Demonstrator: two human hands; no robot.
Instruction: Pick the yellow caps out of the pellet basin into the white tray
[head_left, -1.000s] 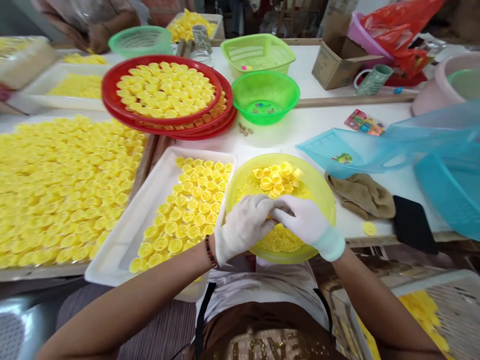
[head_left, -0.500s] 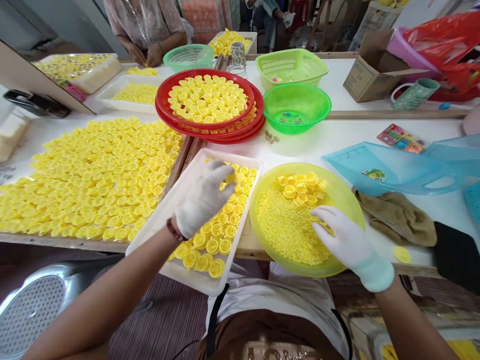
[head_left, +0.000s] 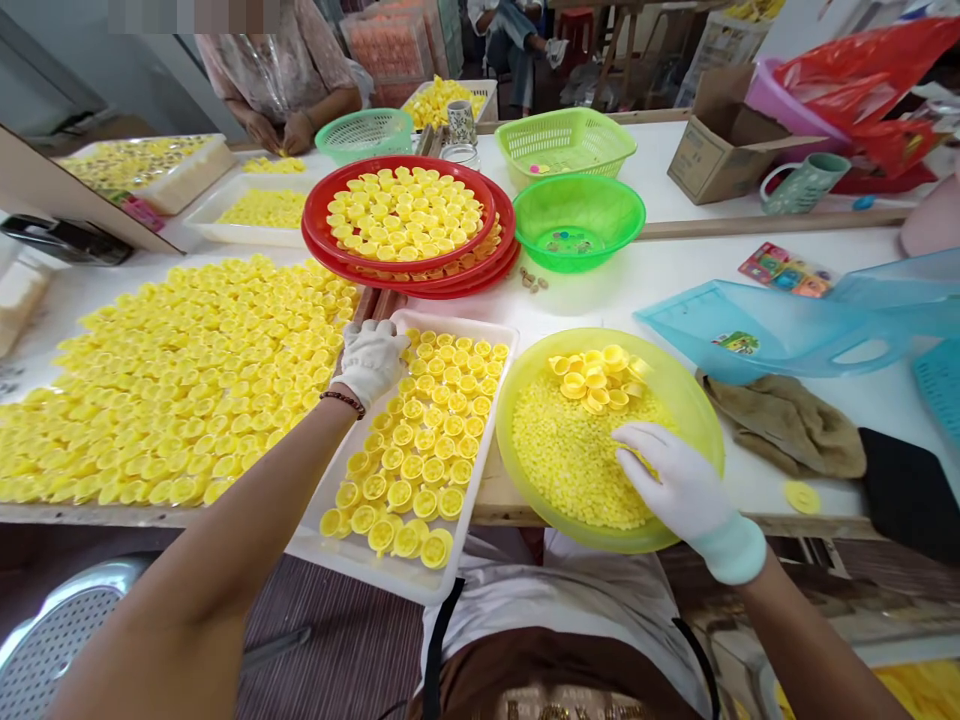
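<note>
My left hand [head_left: 371,358], in a white glove, is at the far left corner of a white tray [head_left: 469,530]. Its fingers curl by the far row of small yellow plastic cups [head_left: 412,467]; what they hold, if anything, is hidden. Most cups in the tray stand in rows, their open side up. My right hand [head_left: 667,478], also gloved, rests over small yellow pellets [head_left: 570,470] in a yellow basin [head_left: 709,420], thumb and fingers slightly apart. More yellow cups [head_left: 596,377] lie heaped on the pellets at the basin's far side.
Yellow pieces [head_left: 187,400] cover the table at left. Stacked red trays [head_left: 319,235] of cups stand beyond my tray, beside a green bowl [head_left: 577,225]. To the right are a blue scoop-like container [head_left: 690,325], a brown cloth [head_left: 787,425] and a cardboard box [head_left: 709,150]. A co-worker [head_left: 277,70] sits opposite.
My left hand has moved left from above the tray's middle to its far left corner; the yellow cup in its fingers no longer shows. My right hand stays at the pellets. The view has shifted slightly.
</note>
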